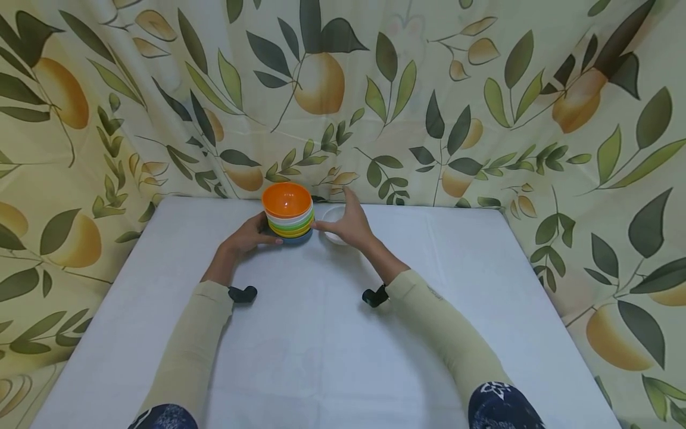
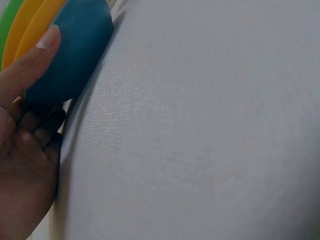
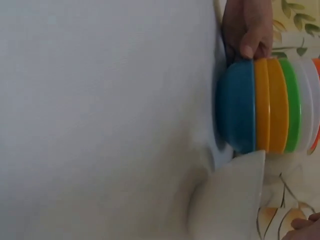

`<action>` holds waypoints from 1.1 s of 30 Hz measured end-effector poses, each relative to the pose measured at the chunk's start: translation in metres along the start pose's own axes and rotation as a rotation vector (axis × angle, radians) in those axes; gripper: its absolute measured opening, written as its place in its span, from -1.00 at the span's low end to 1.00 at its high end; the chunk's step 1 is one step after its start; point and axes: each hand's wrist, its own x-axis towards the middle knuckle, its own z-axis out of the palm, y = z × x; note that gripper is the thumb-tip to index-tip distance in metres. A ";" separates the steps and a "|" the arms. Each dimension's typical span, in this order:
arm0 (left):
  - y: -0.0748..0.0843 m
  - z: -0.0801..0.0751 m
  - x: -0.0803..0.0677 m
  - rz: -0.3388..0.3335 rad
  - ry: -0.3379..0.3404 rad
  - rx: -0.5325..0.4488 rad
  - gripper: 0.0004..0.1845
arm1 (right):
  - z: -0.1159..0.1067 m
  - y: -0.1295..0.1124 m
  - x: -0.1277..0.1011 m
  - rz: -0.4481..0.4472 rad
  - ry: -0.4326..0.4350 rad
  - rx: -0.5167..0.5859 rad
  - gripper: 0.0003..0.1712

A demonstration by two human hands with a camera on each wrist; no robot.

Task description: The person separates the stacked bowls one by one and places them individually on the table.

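Head view, far left: leaf-and-fruit curtain (image 1: 75, 119) hanging behind and beside a white table (image 1: 321, 345). Left sleeve (image 1: 193, 345) stretched forward along the table, with a small black camera mount (image 1: 242, 294) at the wrist. Left hand (image 1: 248, 236) at the left flank of a stack of bowls (image 1: 288, 217), standing near the table's far edge, slightly left of centre. Fingers curled against the base, thumb lying on the lowest bowl; grasping the stack from its left. Left wrist view: thumb tip (image 2: 47, 40) pressed on the blue bowl (image 2: 75, 50), yellow and green rims (image 2: 20, 25) just above, other fingers tucked between the bowl's underside and the table (image 2: 200, 140). Stack order, bottom to top, in the right wrist view: blue bowl (image 3: 237, 105), two yellow-orange ones (image 3: 270, 105), green (image 3: 291, 105), white, then an orange bowl (image 1: 286, 199) on top, open side up in the head view. Just right of the stack: a single white bowl (image 1: 333, 215) standing on the table, close beside the stack, contact unclear. Right hand (image 1: 348, 223) over that white bowl, fingers spread and released, thumb tip reaching toward the stack's right side, gripping nothing visible. Right sleeve (image 1: 445, 333) angled in from the lower right, another black mount (image 1: 375, 296) at its wrist.
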 end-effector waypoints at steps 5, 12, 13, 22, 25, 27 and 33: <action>-0.001 -0.001 0.000 -0.010 0.001 -0.001 0.21 | 0.007 -0.018 0.007 -0.021 -0.031 0.007 0.45; 0.001 0.000 -0.001 -0.009 0.003 -0.003 0.20 | 0.018 -0.036 0.013 -0.047 -0.080 0.025 0.45; 0.001 0.000 -0.001 -0.011 0.003 0.001 0.20 | 0.020 -0.037 0.013 -0.047 -0.089 0.029 0.45; -0.009 0.003 0.001 0.015 -0.004 0.016 0.18 | 0.035 -0.037 0.020 -0.051 -0.125 0.045 0.39; -0.010 0.003 0.002 0.027 -0.005 0.031 0.17 | 0.039 -0.036 0.023 -0.060 -0.133 0.051 0.39; -0.011 0.003 0.003 0.024 -0.003 0.036 0.17 | 0.041 -0.036 0.025 -0.066 -0.137 0.067 0.38; -0.008 -0.001 0.002 0.032 0.000 0.052 0.17 | 0.046 -0.035 0.030 -0.103 -0.142 0.106 0.20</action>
